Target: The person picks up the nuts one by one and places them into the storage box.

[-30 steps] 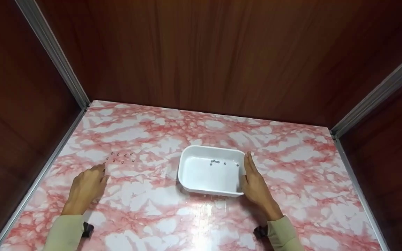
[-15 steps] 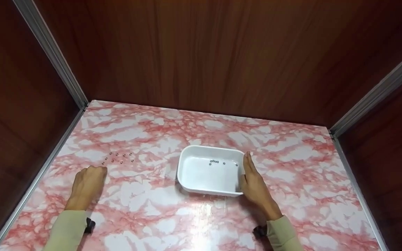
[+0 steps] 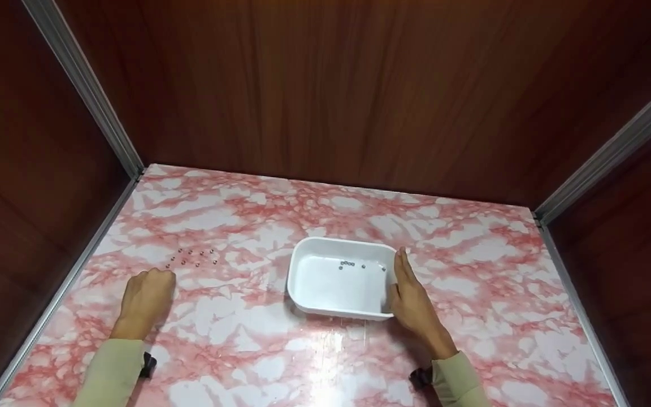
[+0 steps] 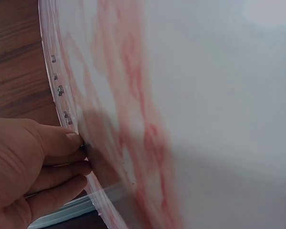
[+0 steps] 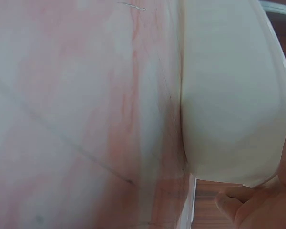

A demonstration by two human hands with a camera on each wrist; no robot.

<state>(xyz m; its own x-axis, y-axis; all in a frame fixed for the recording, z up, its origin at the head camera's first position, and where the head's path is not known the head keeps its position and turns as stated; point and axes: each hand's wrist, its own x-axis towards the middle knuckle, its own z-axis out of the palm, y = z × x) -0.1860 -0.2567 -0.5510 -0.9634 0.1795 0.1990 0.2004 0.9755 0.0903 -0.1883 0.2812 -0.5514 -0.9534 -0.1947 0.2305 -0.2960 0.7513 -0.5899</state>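
On the left of the table, my left hand [image 3: 146, 299] rests low beside a scatter of small metal nuts [image 3: 197, 264]. In the left wrist view its thumb and forefinger pinch a dark nut [image 4: 83, 145], mostly hidden by the fingertips; more nuts [image 4: 60, 90] lie beyond. A white rectangular tray [image 3: 337, 311] stands right of centre, with several nuts [image 3: 348, 264] on its floor. My right hand [image 3: 416, 302] holds the tray's right wall, thumb at the inner side and fingers outside. The right wrist view shows the tray's outer wall [image 5: 233, 105].
The table [image 3: 235, 316] has a red and white marbled top. Dark wood panels [image 3: 325, 102] enclose it at the back and both sides, with metal rails [image 3: 85, 79] at the corners. Bare tabletop lies between the loose nuts and the tray.
The left hand has rolled over and its fingers have drawn together; the nut that lay at its fingertips is out of sight in the head view. The right hand and tray stay put.
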